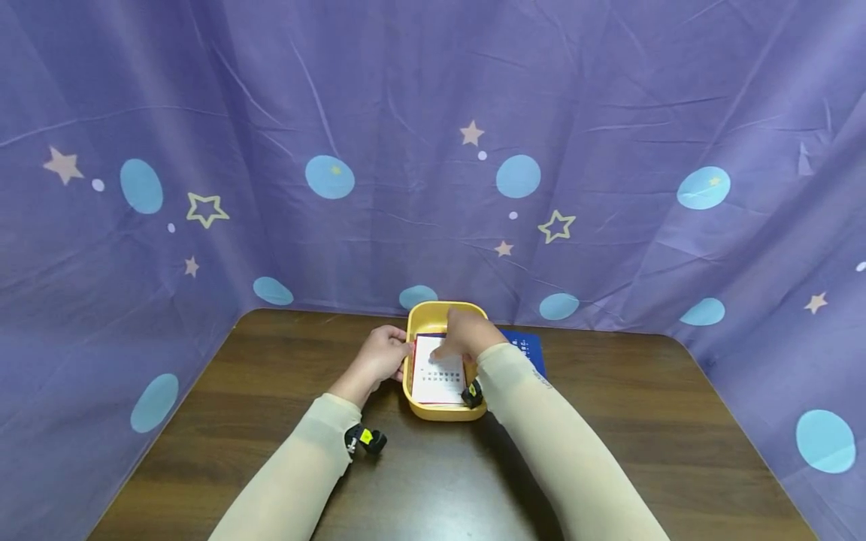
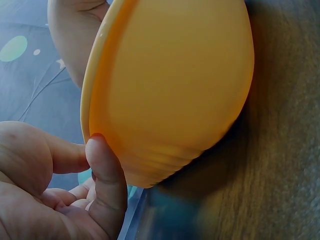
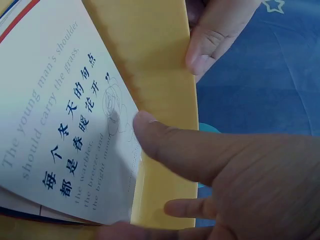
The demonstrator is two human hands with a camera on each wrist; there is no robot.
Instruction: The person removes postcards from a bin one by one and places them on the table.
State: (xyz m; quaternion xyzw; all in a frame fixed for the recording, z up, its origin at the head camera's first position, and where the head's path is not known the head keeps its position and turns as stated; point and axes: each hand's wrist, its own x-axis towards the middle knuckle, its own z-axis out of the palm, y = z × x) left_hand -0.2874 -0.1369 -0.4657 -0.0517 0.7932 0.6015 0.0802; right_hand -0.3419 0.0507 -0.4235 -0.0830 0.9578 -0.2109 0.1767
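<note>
A yellow plastic basket (image 1: 443,414) stands on the table near its back edge. My left hand (image 1: 380,358) pinches the basket's left rim; in the left wrist view the thumb (image 2: 104,160) lies against the outer wall. White printed cards (image 1: 433,383), red and blue at their edges, lie inside the basket. The top one carries English and Chinese text and a flower drawing in the right wrist view. My right hand (image 1: 468,336) reaches over the basket with its fingers spread. Its thumb (image 3: 165,140) is right at the card's edge and casts a shadow on it.
A blue printed item (image 1: 529,350) with white characters lies on the table just right of the basket, partly hidden by the right forearm. Behind the wooden table (image 1: 271,391) hangs a purple curtain (image 1: 419,225) with stars and dots, which also runs along both sides.
</note>
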